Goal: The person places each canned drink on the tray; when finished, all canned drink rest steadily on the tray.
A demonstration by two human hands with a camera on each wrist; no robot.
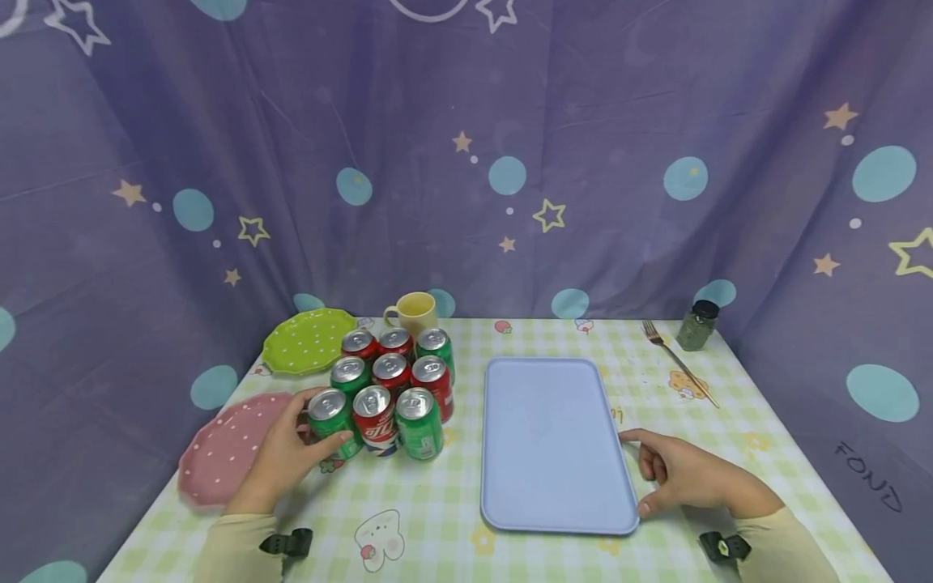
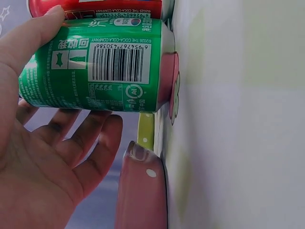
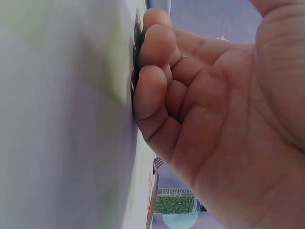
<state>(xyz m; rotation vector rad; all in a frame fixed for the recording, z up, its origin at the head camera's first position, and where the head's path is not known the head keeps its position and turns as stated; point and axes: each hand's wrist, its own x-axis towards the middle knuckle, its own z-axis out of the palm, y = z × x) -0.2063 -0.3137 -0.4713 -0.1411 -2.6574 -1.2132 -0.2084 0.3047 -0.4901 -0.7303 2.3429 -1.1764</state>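
Observation:
My left hand is round the front-left green soda can, which stands upright on the table. In the left wrist view the thumb lies on one side of this can and the fingers bend behind the other. Beside it in the front row stand a red soda can and another green soda can. Several more red and green cans form rows behind. My right hand rests on the table by the light blue tray, index fingertip and thumb at its right edge, the other fingers loosely bent.
A pink dotted plate lies left of the left hand, with a green dotted plate behind it. Behind the cans stands a yellow mug. A fork and a dark-lidded jar are at the back right. Purple curtains enclose the table.

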